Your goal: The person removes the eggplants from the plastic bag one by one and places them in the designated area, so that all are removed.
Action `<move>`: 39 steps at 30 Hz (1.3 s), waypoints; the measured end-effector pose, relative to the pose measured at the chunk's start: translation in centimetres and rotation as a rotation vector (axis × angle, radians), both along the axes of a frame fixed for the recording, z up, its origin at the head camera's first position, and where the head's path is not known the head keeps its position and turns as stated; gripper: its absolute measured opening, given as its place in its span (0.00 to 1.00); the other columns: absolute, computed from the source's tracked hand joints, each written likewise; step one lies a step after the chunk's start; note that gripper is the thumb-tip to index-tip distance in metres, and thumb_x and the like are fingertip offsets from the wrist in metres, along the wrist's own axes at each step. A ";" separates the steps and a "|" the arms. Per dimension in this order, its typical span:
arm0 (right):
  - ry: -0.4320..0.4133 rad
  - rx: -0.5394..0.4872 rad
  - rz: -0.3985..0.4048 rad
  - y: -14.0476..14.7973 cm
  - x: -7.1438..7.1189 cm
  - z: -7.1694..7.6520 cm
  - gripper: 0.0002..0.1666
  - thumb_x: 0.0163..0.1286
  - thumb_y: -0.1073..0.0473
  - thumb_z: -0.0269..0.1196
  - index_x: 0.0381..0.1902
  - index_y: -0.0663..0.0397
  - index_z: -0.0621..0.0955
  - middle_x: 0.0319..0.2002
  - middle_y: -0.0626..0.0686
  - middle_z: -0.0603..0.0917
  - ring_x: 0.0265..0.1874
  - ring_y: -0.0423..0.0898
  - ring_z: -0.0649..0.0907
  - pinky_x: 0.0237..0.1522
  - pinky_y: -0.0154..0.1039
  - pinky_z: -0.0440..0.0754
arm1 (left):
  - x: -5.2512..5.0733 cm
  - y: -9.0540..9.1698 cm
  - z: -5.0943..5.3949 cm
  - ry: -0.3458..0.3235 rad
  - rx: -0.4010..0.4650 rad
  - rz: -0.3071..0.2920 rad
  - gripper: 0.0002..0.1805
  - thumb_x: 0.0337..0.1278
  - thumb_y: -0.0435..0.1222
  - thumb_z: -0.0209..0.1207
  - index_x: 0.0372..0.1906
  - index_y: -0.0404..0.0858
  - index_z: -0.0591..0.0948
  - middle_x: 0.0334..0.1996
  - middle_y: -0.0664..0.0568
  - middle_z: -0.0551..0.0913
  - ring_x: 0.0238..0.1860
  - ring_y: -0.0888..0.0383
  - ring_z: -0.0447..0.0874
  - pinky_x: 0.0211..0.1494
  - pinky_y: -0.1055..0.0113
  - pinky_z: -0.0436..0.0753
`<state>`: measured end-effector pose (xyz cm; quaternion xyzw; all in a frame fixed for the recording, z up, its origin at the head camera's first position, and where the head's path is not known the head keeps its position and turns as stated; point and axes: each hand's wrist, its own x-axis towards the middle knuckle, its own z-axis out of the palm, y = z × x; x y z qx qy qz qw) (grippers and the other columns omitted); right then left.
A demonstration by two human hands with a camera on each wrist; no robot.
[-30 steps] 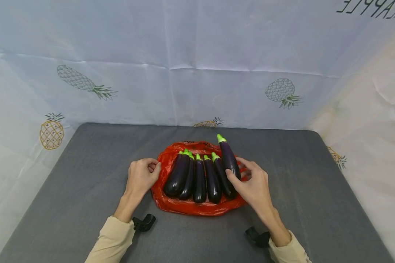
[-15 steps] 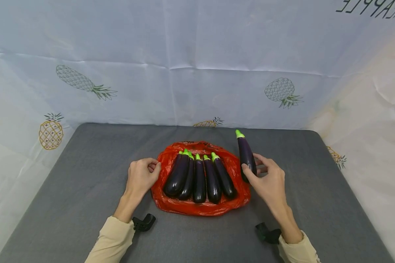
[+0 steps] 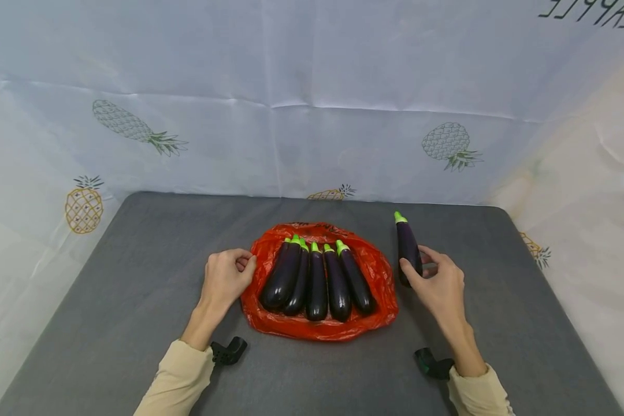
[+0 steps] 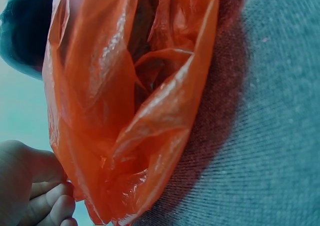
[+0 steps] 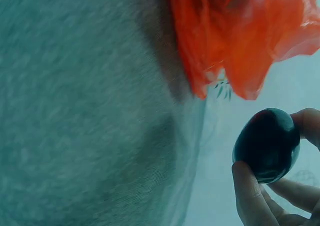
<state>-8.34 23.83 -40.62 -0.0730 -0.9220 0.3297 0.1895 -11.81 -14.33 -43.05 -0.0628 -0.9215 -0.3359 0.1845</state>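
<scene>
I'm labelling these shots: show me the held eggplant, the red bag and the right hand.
Held eggplant (image 3: 408, 247), head view: middle of its dark body.
Red bag (image 3: 322, 331), head view: bare near edge.
Right hand (image 3: 442, 286), head view: back of the hand.

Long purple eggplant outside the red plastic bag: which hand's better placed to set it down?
Right, probably: the right hand grips the eggplant beside the bag; the left hand pinches the bag's opposite edge.

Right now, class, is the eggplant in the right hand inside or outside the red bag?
Outside. The right hand holds the eggplant right of the red bag, and the right wrist view shows them apart.
</scene>
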 end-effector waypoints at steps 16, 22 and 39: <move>-0.058 0.022 -0.035 1.2 -0.3 -1.5 0.27 0.63 0.53 0.70 0.56 0.64 0.84 0.40 0.65 0.85 0.28 0.54 0.83 0.35 0.42 0.75 | 0.0 0.0 0.1 0.005 0.004 -0.004 0.07 0.56 0.30 0.65 0.26 0.30 0.88 0.20 0.43 0.87 0.20 0.55 0.83 0.30 0.54 0.86; -0.107 0.049 -0.027 1.6 -0.2 -1.7 0.29 0.63 0.52 0.71 0.56 0.65 0.83 0.41 0.67 0.85 0.28 0.55 0.84 0.33 0.45 0.77 | 0.0 0.0 0.1 0.013 0.000 -0.003 0.07 0.55 0.29 0.65 0.26 0.30 0.88 0.20 0.44 0.86 0.19 0.56 0.82 0.29 0.55 0.85; -0.241 0.095 0.035 1.8 0.2 -1.4 0.34 0.68 0.50 0.67 0.64 0.67 0.77 0.49 0.72 0.82 0.36 0.60 0.82 0.40 0.57 0.79 | 0.2 0.1 -0.1 0.005 0.005 0.000 0.07 0.56 0.30 0.66 0.26 0.31 0.88 0.20 0.44 0.87 0.19 0.55 0.83 0.29 0.55 0.85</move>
